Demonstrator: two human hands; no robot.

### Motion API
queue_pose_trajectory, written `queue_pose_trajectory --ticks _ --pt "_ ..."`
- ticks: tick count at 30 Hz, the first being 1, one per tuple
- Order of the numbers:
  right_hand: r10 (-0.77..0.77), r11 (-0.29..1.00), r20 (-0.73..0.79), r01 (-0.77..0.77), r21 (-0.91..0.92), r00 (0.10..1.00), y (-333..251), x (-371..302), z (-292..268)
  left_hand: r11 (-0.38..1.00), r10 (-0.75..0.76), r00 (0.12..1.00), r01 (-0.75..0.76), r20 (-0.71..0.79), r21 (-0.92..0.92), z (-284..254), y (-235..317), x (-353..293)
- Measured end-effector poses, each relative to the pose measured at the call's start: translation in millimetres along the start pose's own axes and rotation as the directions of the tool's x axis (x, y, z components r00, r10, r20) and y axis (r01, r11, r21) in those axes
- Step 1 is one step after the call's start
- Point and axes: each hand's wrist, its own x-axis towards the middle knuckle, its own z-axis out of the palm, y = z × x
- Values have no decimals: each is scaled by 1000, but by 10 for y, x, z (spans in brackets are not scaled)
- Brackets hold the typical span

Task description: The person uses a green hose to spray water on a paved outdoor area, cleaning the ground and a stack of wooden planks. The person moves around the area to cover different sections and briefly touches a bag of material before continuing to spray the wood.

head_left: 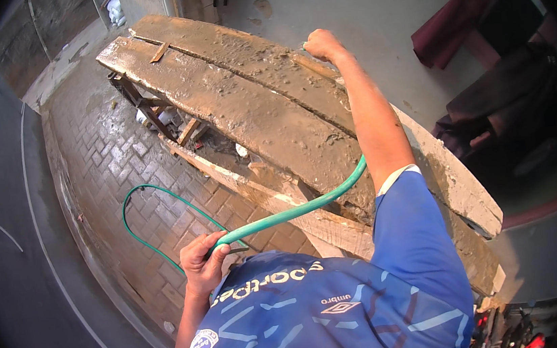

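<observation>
Left hand: The left hand is closed round the green hose, fingers wrapped and thumb along it, close to the blue shirt.
Right hand: Out over the planks, the right hand is balled in a fist, a bit of green poking from its left side; it appears to grip the same hose, though the forearm hides the run between.
Hose: It bows rightward from the left hand across the near part of the planks, then slips from sight under the right arm. It looks light, bendy and hard to break, probably slick if wet, and likely to kink if bent sharply. The best hold would be just behind the tip, with a second, looser one at mid-length.
Loop: On the left, a thinner-looking green loop lies on the paving; its drag should be slight.
Planks: Long, gritty and wet-looking, they run from near right to far left, a wood scrap lying across the gap at the far end.
Cloth: A maroon cloth hangs at far right, well apart from the hose.
</observation>
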Motion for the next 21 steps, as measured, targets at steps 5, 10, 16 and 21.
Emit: queue_pose_trajectory --ticks 5,10,16,21 --pt "101 994 232 -110 27 968 -119 -245 -166 1000 21 996 -21 86 4 28 18 52" --pt "289 957 99 -290 -4 952 231 -589 -439 996 67 983 -55 172 -69 118 -19 135" --pt "428 902 96 -431 6 899 719 -1040 -663 989 78 958 -39 275 -142 232 9 170" --pt "464 877 70 -469 107 883 942 -1371 -778 986 96 943 -45 319 -163 223 -32 156"
